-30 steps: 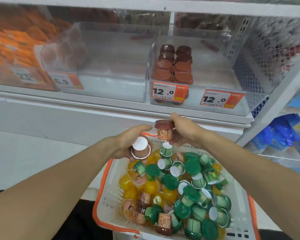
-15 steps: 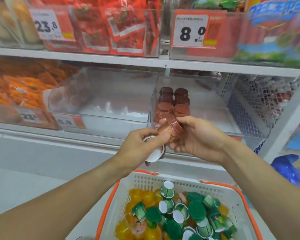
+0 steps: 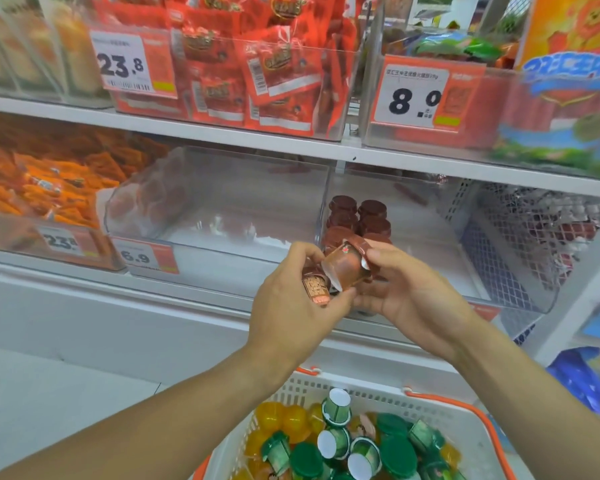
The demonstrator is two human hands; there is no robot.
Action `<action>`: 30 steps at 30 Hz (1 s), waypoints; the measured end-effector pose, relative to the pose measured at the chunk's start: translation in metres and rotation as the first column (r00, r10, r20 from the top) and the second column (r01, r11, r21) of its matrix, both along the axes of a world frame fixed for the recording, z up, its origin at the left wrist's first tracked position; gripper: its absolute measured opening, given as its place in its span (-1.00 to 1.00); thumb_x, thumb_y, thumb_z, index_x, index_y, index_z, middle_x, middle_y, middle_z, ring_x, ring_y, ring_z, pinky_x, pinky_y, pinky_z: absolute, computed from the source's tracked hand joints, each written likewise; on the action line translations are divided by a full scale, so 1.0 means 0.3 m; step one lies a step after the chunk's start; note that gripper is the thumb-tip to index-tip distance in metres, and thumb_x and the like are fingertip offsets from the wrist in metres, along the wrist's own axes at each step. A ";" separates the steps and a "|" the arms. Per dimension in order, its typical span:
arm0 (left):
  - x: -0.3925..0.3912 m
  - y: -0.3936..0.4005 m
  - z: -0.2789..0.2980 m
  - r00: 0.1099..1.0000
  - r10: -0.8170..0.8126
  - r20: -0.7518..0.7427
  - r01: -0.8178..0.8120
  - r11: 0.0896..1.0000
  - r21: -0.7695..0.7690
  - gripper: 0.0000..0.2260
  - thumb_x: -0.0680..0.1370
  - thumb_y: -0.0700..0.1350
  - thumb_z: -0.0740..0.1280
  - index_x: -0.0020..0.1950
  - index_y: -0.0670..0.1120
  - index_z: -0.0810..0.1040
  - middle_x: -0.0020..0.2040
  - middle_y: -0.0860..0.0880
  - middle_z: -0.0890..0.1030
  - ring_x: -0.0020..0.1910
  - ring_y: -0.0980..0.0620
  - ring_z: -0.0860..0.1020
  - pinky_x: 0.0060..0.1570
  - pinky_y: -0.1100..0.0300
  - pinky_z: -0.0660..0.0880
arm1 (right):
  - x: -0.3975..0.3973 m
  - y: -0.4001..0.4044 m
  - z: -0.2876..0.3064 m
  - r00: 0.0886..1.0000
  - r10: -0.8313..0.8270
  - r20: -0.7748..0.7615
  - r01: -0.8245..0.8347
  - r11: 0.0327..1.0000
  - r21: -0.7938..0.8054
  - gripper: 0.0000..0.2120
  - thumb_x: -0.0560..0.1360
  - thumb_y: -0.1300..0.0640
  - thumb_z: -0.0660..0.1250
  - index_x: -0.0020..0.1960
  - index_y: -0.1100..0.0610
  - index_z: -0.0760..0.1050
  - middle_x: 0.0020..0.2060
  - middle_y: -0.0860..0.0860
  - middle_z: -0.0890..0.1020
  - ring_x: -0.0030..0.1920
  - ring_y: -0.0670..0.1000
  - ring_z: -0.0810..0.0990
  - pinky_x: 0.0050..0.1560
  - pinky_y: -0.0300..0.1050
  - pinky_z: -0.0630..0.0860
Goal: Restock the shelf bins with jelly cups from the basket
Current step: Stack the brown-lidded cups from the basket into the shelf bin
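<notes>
The white shelf carries clear bins. At 6 o'clock the basket holds green and yellow jelly cups. Left hand grips one brown cup; right hand pinches another brown cup, both hiding the stacked cups.

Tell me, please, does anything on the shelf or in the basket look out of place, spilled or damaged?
Nothing stands out. The brown cups stand in neat rows in the clear bin. The green and yellow cups lie jumbled in the basket, but none is spilled. Each hand, left and right, holds a brown cup.
</notes>
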State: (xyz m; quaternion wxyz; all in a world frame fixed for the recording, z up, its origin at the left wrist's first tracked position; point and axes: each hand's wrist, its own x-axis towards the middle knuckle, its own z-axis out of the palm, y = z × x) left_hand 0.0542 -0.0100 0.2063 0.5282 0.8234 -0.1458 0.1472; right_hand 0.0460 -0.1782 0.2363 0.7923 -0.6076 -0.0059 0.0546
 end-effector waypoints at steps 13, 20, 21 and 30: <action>0.028 -0.035 0.024 0.979 0.009 -0.202 -0.024 0.997 -0.072 -0.64 0.41 0.24 0.44 0.06 0.16 0.39 -0.12 0.16 0.60 -0.13 0.11 0.63 -0.11 0.04 0.62 | 0.055 -0.008 0.027 0.933 -0.291 0.210 0.323 0.937 -0.137 -0.66 0.38 0.10 0.50 0.09 0.25 0.62 -0.03 0.21 0.71 -0.05 0.16 0.70 -0.07 -0.05 0.63; 0.048 -0.029 0.010 0.924 0.003 -0.383 -0.066 0.986 -0.150 -0.72 0.48 0.14 0.44 0.00 0.00 0.48 -0.14 0.11 0.56 -0.17 0.15 0.57 -0.21 0.23 0.50 | 0.321 -0.094 0.036 0.819 -0.552 0.158 0.574 0.793 -0.204 -0.66 0.38 0.08 0.59 0.05 0.20 0.61 0.01 0.17 0.70 -0.03 0.09 0.71 -0.18 -0.19 0.62; 0.049 -0.027 0.008 0.921 0.001 -0.389 -0.062 0.987 -0.146 -0.72 0.48 0.14 0.43 0.00 0.00 0.48 -0.13 0.12 0.56 -0.16 0.16 0.56 -0.21 0.23 0.49 | 0.354 -0.099 0.033 0.806 -0.566 0.173 0.592 0.777 -0.214 -0.67 0.37 0.09 0.60 0.04 0.19 0.61 0.00 0.15 0.70 -0.04 0.07 0.71 -0.16 -0.18 0.63; 0.057 -0.035 0.017 0.846 -0.115 -0.520 -0.044 0.958 -0.283 -0.79 0.49 0.08 0.42 -0.03 -0.02 0.52 -0.10 0.08 0.58 -0.12 0.00 0.61 -0.16 0.03 0.58 | 0.462 -0.206 -0.007 0.742 -0.609 0.282 0.664 0.608 -0.435 -0.63 0.16 0.02 0.65 -0.08 0.10 0.71 -0.13 0.01 0.74 -0.04 0.06 0.71 0.05 0.08 0.65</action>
